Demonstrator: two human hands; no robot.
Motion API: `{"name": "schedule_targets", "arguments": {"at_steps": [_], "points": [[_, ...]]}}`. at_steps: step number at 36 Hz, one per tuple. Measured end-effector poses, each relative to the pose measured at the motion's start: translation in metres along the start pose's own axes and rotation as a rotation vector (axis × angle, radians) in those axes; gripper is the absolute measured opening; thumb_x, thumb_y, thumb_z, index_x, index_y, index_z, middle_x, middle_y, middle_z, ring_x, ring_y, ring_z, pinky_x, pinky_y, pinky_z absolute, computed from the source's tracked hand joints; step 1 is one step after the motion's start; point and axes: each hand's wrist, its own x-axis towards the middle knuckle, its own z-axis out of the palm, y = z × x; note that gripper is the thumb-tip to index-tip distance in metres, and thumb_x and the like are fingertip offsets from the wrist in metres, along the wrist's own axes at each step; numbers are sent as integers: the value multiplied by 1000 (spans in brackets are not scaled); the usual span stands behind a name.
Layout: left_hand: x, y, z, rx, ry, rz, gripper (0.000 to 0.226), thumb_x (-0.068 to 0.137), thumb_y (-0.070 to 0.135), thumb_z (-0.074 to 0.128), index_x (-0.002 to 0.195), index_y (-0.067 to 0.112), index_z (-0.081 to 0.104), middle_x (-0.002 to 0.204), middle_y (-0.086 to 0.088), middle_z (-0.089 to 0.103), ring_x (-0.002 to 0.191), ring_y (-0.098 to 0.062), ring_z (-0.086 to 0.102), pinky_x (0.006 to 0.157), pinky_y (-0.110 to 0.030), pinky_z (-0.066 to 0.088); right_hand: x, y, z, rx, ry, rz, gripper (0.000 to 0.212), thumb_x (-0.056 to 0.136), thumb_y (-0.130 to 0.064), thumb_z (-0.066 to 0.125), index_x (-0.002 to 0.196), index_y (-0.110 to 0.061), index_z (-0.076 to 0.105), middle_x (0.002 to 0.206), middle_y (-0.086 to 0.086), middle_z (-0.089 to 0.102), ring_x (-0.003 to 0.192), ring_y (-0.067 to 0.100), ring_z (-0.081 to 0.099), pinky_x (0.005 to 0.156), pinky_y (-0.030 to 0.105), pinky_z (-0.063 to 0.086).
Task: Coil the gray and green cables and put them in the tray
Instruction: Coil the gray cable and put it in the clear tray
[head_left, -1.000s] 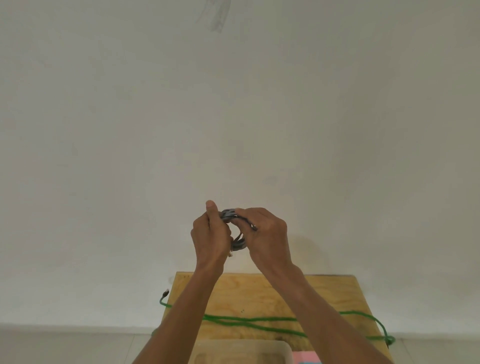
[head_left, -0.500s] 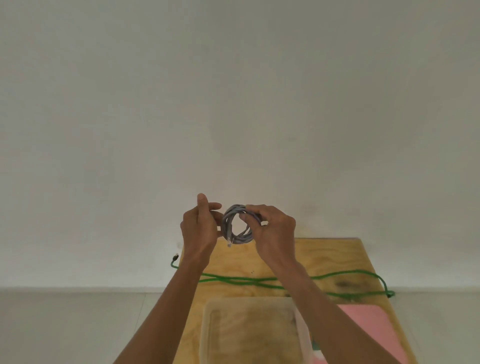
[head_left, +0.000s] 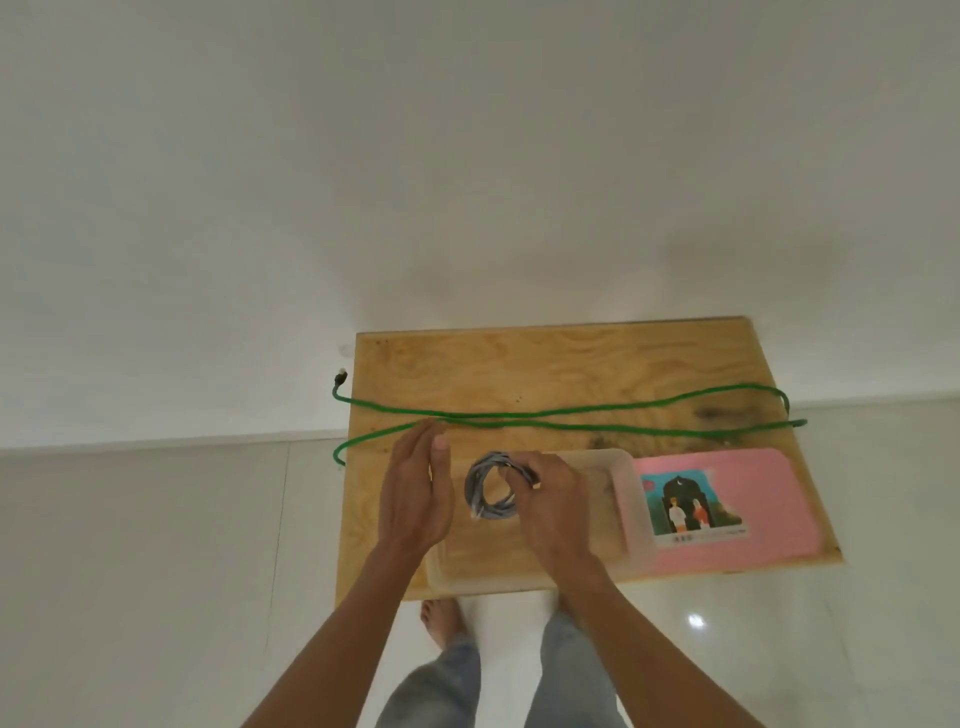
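Observation:
The gray cable is wound into a small coil, and my right hand pinches its right side, holding it just above the clear plastic tray. My left hand hovers flat to the left of the coil, fingers straight, holding nothing. The green cable lies uncoiled in two long crossing strands across the wooden table, behind the tray. Its ends hang off the table's left and right edges.
A pink mat with a printed picture lies right of the tray, touching it. The table stands against a white wall. White tiled floor surrounds it, and my legs and a bare foot show below the front edge.
My view has tilted down. Both hands have dropped from in front of the wall to over the tray. My left hand has let go of the gray coil and opened flat.

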Motion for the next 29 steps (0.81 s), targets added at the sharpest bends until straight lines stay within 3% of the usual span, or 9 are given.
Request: {"name": "schedule_targets", "arguments": {"at_steps": [4, 10, 16, 23, 29], "points": [[-18, -20, 11, -9, -70, -26, 67, 100, 54, 21, 144, 12, 52, 151, -1, 47, 140, -11, 39, 112, -25, 32, -7, 21, 28, -64, -21, 10, 10, 86, -21, 72, 94, -17, 74, 84, 2, 73, 74, 22, 66, 67, 35, 53], [-25, -31, 20, -35, -122, -21, 74, 100, 61, 15, 150, 13, 41, 156, 2, 40, 145, -10, 33, 113, -12, 23, -8, 30, 54, -150, -70, 37, 14, 91, -23, 64, 100, -20, 73, 93, 4, 72, 81, 25, 65, 70, 33, 48], [-25, -34, 24, -93, -116, -12, 73, 101, 59, 15, 150, 11, 41, 157, -1, 40, 146, -13, 34, 117, -31, 32, -5, 24, 63, -125, -87, 83, 13, 89, -22, 62, 99, -19, 70, 93, 4, 69, 83, 24, 62, 70, 31, 46], [-24, -34, 26, -95, -102, -14, 73, 102, 58, 15, 149, 9, 42, 155, -4, 42, 146, -18, 36, 117, -41, 35, -8, 21, 62, -55, -133, 26, 23, 89, -29, 61, 108, -19, 70, 96, 2, 71, 86, 17, 62, 75, 15, 38], [-24, -34, 26, -87, -99, -24, 74, 102, 59, 14, 149, 10, 42, 155, -2, 42, 145, -17, 36, 116, -42, 36, -14, 19, 54, -17, -129, 9, 27, 90, -31, 57, 112, -19, 68, 98, 1, 72, 86, 16, 63, 78, 19, 45]]}}
